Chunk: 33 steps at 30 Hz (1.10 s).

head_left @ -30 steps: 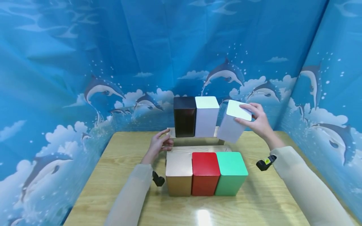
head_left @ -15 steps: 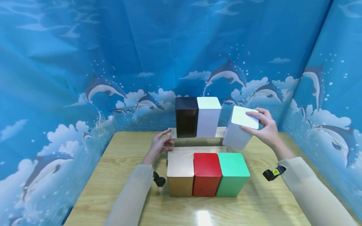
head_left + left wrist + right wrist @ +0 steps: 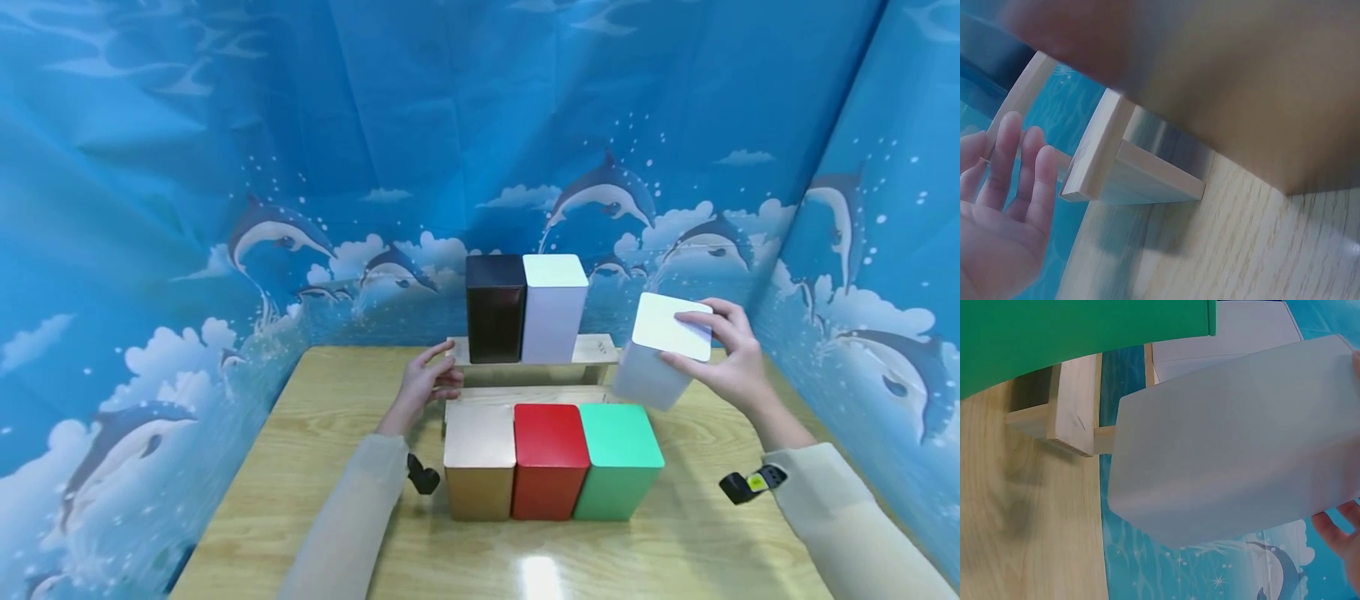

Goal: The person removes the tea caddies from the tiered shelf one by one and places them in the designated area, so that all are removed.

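At the right of the head view my right hand [image 3: 737, 358] grips the top of a tall white box [image 3: 660, 367]. The box hangs tilted off the right end of a stepped wooden rack [image 3: 596, 348]; its lower part fills much of the right wrist view. By the rack's left end is my left hand [image 3: 422, 387], its fingers [image 3: 1004, 159] loosely extended and holding nothing. Whether a fingertip touches the upper board, I cannot tell. On that board stand a black box [image 3: 495, 312] and a second white box [image 3: 555, 312], side by side.
In front of the rack a gold box [image 3: 480, 467], a red box [image 3: 551, 462] and a green box [image 3: 618, 462] stand upright in a row. The wooden table [image 3: 300, 467] extends to both sides. A blue dolphin-print curtain [image 3: 390, 167] hangs behind.
My right hand has carried the white box rightward, down and nearer, away from the upper board, uncovering the board's right end. The left hand has stayed almost still.
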Each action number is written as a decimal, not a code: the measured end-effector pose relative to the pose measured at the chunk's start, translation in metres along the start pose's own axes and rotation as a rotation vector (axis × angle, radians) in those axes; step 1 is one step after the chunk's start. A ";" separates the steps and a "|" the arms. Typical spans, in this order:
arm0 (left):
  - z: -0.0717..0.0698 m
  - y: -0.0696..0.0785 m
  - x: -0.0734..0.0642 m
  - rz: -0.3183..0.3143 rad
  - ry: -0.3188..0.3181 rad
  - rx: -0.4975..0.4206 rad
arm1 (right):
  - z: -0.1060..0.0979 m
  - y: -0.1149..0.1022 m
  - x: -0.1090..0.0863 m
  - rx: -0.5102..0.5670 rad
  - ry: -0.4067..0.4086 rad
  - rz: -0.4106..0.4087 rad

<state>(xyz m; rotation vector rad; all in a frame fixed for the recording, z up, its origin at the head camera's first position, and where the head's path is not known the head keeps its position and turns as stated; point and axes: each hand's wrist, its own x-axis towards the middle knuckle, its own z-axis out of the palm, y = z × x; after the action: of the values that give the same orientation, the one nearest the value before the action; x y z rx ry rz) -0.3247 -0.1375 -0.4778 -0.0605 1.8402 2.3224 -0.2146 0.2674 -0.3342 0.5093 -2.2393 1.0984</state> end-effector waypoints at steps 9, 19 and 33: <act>-0.001 -0.001 0.001 0.021 -0.012 -0.008 | -0.006 0.036 -0.021 -0.084 -0.049 -0.096; 0.000 -0.002 0.001 0.016 -0.005 -0.018 | -0.016 0.050 -0.048 -0.093 -0.081 -0.094; 0.000 -0.002 0.000 0.018 -0.002 -0.019 | -0.028 0.042 -0.068 -0.084 -0.130 0.018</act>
<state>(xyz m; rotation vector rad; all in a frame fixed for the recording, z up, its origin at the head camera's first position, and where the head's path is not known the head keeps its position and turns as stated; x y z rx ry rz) -0.3242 -0.1373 -0.4796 -0.0445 1.8260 2.3510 -0.1778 0.3205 -0.3893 0.5393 -2.3960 1.0007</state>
